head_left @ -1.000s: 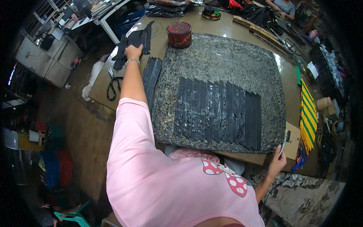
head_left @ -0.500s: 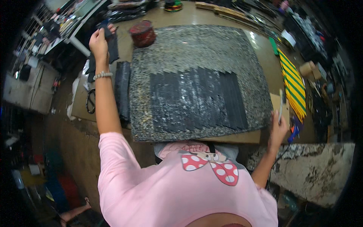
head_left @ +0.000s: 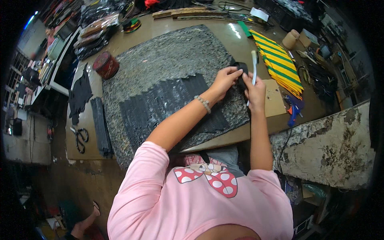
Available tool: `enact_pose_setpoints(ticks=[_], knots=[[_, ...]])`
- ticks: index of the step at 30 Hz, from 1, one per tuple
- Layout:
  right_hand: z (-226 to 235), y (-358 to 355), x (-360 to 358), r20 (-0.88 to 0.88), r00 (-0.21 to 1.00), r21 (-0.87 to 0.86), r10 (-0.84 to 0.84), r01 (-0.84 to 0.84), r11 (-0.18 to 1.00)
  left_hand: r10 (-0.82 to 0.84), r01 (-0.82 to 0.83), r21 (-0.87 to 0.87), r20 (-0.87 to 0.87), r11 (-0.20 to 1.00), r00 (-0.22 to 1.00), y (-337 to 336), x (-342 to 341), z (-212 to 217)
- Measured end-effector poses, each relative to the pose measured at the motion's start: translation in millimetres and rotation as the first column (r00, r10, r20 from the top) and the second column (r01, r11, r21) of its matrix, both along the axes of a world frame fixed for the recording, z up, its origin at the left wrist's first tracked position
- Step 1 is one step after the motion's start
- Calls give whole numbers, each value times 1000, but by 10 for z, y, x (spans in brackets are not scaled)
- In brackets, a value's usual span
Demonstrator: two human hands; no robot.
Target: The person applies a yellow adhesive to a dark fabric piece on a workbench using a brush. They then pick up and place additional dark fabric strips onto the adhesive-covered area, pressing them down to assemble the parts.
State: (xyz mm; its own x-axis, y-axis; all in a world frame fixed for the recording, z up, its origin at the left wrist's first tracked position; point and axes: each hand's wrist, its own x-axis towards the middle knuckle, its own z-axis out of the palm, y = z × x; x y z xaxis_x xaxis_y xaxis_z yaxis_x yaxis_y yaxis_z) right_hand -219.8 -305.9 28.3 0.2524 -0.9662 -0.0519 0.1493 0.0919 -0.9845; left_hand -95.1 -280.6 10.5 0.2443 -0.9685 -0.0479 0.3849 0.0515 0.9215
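Note:
Over the right side of a speckled stone slab [head_left: 160,46], my two hands have come together. My left hand [head_left: 225,83] pinches a small black strip [head_left: 241,69], which looks bent or folded. My right hand [head_left: 256,91] grips a slim brush [head_left: 254,74] with a pale handle, bristles up, and its fingertips are close to the strip; whether they touch it I cannot tell. Under my left forearm, a row of overlapping black strips [head_left: 168,98] lies on the slab, with whitish wet-looking smears. Part of that row is hidden by the arm.
A red round tin [head_left: 106,65] stands at the slab's far left corner. Left of the slab lie black strips [head_left: 81,94], a long black bundle [head_left: 101,128] and scissors [head_left: 81,140]. To the right are cardboard [head_left: 275,103], yellow-green striped strips [head_left: 277,60] and a blue glue gun [head_left: 294,111].
My left hand has swung from the black pieces at the far left across to the right, with a black strip in it. My right hand has risen with the brush. The view has turned.

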Motion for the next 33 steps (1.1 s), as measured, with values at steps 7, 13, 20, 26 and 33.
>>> enact_pose_setpoints(ticks=[7, 13, 20, 26, 33], knots=[[-282, 197, -534, -109, 994, 51, 28, -22, 998, -96, 112, 53, -244, 992, 965, -464, 308, 139], [-411, 86, -682, -185, 979, -166, -91, 60, 984, -107, 92, 62, 307, 994, 946, -801, 548, 184], [-382, -5, -813, -480, 845, -336, -236, 72, 939, 130, -109, -72, 601, 991, 788, -961, 688, 21], [-349, 42, -694, -318, 927, -359, -198, 75, 930, 291, -104, -277, 819, 955, 495, -1039, 887, 59], [-221, 335, -389, -178, 977, -383, -121, 45, 923, 382, -78, -390, 810, 918, 444, -874, 1209, 388]])
